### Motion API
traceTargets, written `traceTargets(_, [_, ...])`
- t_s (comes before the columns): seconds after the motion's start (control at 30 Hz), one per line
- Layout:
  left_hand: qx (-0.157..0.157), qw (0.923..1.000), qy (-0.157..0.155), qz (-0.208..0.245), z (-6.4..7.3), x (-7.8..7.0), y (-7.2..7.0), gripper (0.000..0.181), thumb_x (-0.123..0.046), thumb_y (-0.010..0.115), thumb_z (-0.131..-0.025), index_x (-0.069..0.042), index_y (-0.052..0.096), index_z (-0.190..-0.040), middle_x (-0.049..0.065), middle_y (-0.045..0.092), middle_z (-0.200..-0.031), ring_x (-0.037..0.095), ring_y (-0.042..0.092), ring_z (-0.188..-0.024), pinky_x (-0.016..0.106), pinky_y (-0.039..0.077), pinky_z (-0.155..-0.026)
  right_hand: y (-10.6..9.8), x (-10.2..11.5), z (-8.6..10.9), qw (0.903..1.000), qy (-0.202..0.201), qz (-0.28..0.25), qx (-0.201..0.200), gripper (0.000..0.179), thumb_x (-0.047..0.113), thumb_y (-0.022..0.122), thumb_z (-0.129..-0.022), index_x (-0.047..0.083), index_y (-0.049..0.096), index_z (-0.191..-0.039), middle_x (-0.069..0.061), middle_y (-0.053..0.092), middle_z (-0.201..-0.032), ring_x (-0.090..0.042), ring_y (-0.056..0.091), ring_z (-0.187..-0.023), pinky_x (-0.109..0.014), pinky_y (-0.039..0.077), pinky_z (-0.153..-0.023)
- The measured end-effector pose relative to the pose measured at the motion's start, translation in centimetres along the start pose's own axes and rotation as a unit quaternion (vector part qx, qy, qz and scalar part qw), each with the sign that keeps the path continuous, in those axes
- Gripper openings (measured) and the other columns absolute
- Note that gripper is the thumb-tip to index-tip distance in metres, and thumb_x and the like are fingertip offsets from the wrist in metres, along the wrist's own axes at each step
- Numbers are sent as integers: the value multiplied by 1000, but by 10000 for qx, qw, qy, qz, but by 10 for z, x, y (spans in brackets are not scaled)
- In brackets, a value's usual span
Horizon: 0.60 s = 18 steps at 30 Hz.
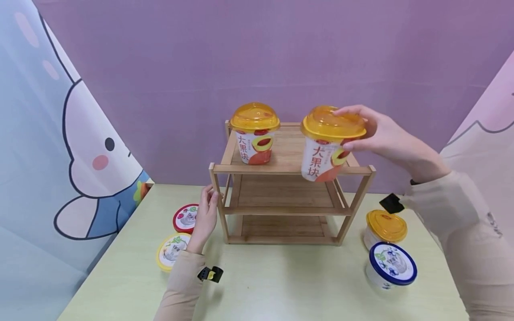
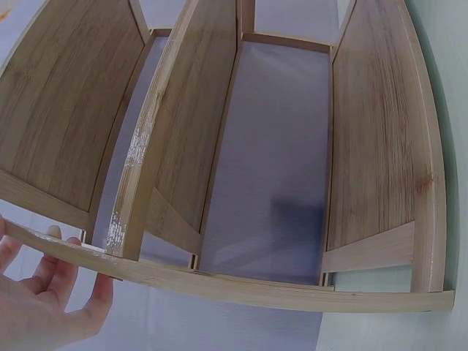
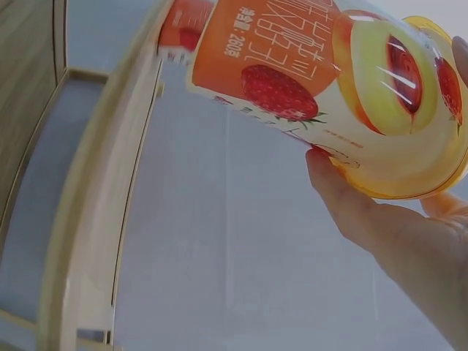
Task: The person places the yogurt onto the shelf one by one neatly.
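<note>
To the left of the wooden rack (image 1: 285, 169), on the tabletop (image 1: 281, 285), I see a yellow-lidded tub (image 1: 170, 250) and a red-lidded tub (image 1: 185, 218). My left hand (image 1: 206, 213) grips the rack's left post. At the left of the rack's top shelf, one peach-pictured cup (image 1: 250, 147) stands upright. At the rack's top right, a second cup (image 1: 315, 156) is held by my right hand (image 1: 381, 136), fingers and thumb clamped on its orange lid; whether it touches the rack, I cannot tell. Right of the rack are an orange-lidded tub (image 1: 386, 225) and a blue-lidded tub (image 1: 392, 264).
</note>
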State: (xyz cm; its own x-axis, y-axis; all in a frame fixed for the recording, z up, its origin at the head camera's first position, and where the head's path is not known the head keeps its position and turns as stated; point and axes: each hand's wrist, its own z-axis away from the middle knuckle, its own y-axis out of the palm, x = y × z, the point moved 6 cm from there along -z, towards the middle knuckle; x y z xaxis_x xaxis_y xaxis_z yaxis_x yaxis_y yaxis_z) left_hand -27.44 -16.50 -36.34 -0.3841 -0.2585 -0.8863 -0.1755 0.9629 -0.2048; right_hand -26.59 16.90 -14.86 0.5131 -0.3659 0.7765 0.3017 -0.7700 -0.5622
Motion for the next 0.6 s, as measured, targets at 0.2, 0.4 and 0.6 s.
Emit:
traceTargets(0.2, [10, 10000, -61, 2, 3, -15, 1, 29, -10, 31, -97, 7, 32, -121, 28, 47, -108, 38, 43, -109, 49, 31, -94, -11, -9, -13, 9983, 462, 283, -210, 52, 10, 61, -83, 19, 38, -128, -4, 51, -113, -17, 51, -96, -19, 43, -77])
traceTargets(0.4, [42, 9999, -106, -3, 8, -32, 1, 28, -5, 31, -96, 9, 31, -120, 29, 46, -106, 41, 42, -110, 50, 31, -94, -17, -19, -23, 9952, 822, 451, -282, 54, 17, 64, -82, 21, 38, -128, -4, 51, -115, -15, 51, -97, -21, 41, -79])
traceTargets(0.6, [37, 9999, -103, 32, 8, -33, 1, 28, -5, 31, -96, 9, 32, -120, 30, 45, -107, 41, 42, -109, 50, 30, -94, -21, -28, -29, 9937, 969, 484, -282, 55, 19, 65, -81, 21, 37, -129, -4, 52, -114, -15, 51, -97, -28, 38, -83])
